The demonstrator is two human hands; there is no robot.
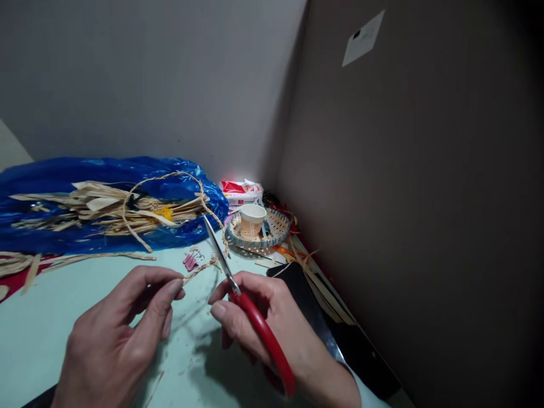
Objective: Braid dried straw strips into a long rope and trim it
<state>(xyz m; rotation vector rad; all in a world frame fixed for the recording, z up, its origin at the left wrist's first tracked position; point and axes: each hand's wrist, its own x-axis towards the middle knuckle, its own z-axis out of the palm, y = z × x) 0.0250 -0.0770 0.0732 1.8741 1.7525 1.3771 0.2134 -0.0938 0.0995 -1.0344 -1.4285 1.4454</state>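
Pinched between the thumb and fingers of my left hand (pixel 127 323) is one end of a twisted straw cord (pixel 198 271). This short length reaches right toward the scissor blades. My right hand (pixel 272 317) is wrapped round red-handled scissors (pixel 261 328), their metal blades pointing up and away and looking closed. A longer twisted cord (pixel 164 177) arches behind, over the straw bundle, and comes down near the blades. Whether it joins the piece in my left hand I cannot tell. Pink binder clips (pixel 193 259) lie on the table just beyond my left fingertips.
A blue plastic bag (pixel 63 170) with a bundle of straw strips (pixel 106 201) lies at the back left. Behind the scissors, a paper cup (pixel 252 222) stands in a woven basket (pixel 280 226), near a red-and-white packet (pixel 242 192). Walls rise behind and right. A black flat object (pixel 297 289) lies right.
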